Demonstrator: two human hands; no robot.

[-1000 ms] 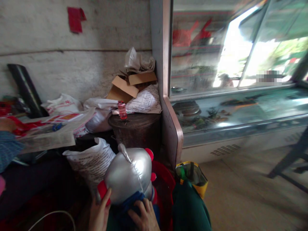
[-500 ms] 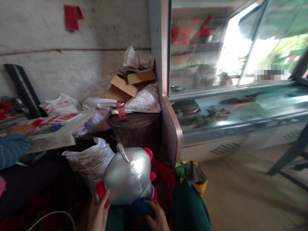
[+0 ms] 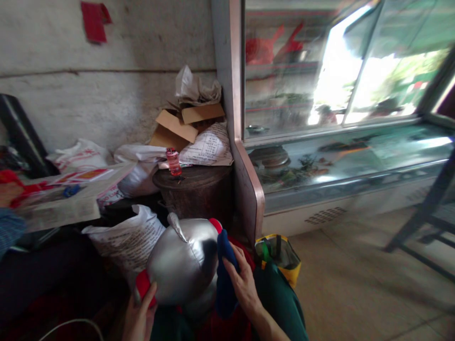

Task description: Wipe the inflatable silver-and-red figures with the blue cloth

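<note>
Two hands hold a silver stuffed toy [image 3: 183, 263] low in the middle of the view, just above the person's lap. The left hand [image 3: 140, 317] grips it from below, thumb laid over a red patch on the toy's lower left side. The right hand [image 3: 245, 284] presses a blue cloth [image 3: 223, 279] against the toy's right side, fingers curled around the cloth. Just behind the toy stands a white printed sack [image 3: 128, 239], and beyond that a dark round barrel [image 3: 197, 194] with a small pink bottle [image 3: 173, 162] on its lid. To the right of the toy sits a yellow bag [image 3: 282, 258], beside a glass display case [image 3: 337, 142]. Cardboard pieces [image 3: 181, 125] are piled against the wall.
</note>
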